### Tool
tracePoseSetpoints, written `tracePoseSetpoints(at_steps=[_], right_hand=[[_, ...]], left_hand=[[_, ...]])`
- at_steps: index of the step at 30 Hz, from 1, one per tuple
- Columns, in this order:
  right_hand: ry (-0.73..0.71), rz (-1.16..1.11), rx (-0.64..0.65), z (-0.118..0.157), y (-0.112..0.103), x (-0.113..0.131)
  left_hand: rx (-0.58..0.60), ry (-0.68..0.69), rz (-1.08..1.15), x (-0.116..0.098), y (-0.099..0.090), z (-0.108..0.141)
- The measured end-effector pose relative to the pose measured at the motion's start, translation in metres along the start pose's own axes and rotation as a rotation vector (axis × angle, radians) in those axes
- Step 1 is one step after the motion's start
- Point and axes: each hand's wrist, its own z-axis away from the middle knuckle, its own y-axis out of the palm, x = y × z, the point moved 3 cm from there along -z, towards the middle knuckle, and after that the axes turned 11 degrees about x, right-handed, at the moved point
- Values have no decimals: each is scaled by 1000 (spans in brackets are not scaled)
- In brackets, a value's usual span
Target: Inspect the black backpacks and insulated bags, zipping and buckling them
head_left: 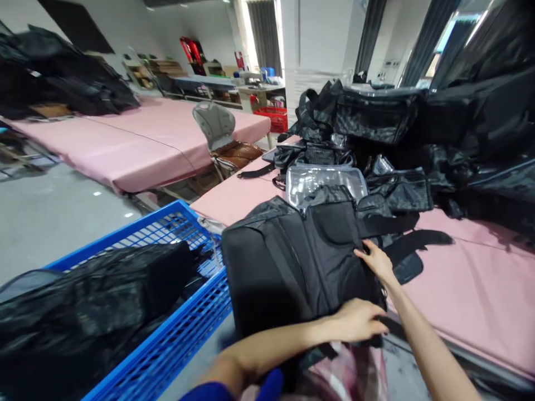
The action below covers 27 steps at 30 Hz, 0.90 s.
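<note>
A black backpack [271, 267] lies back panel up across the near edge of the pink-covered table, its near part overhanging. My left hand [360, 320] reaches across it to the near right edge, fingers curled closed around the dark fabric there. Farther up the same side, my right hand [376, 260] pinches the backpack's edge between thumb and fingers. Dark straps [418, 243] spread from the backpack to the right. Just beyond it is a clear plastic pouch [328, 181] with dark trim.
On my left, a blue plastic crate [167, 328] holds dark camouflage bags [112, 301]. More black bags [380, 114] are heaped at the table's back and right. A grey-backed chair [215, 125] stands by another pink-covered table [137, 133]. A red crate [273, 118] is farther back.
</note>
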Motion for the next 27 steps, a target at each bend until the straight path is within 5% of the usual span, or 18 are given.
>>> tracePoseSetpoints(at_steps=[4,6,9,12,15,17,21,24,27], right_hand=[[57,-17,26,-9,27,-37],[80,-7,18,-14,35,-45],[99,7,11,-19,43,-46],[92,7,-9,-19,47,-45],[89,-1,-27,-18,46,-44],[94,-9,-39,-14,44,-42],[108,-37,-119,8,36,-37],[61,-79,-215,45,37,-38],[-42,-125,-225,85,55,-41]], left_hand=[[-88,48,-1022,1,-72,61],[-87,-33,-1314,7,-100,88],[161,-186,-1299,24,-118,138],[373,-647,-1118,40,-130,196],[267,-989,-1155,35,-144,228],[60,-879,-1208,24,-143,218],[-169,-340,-1241,19,-105,160],[-235,-300,-1455,36,-78,132],[-257,-411,-1470,53,-74,126]])
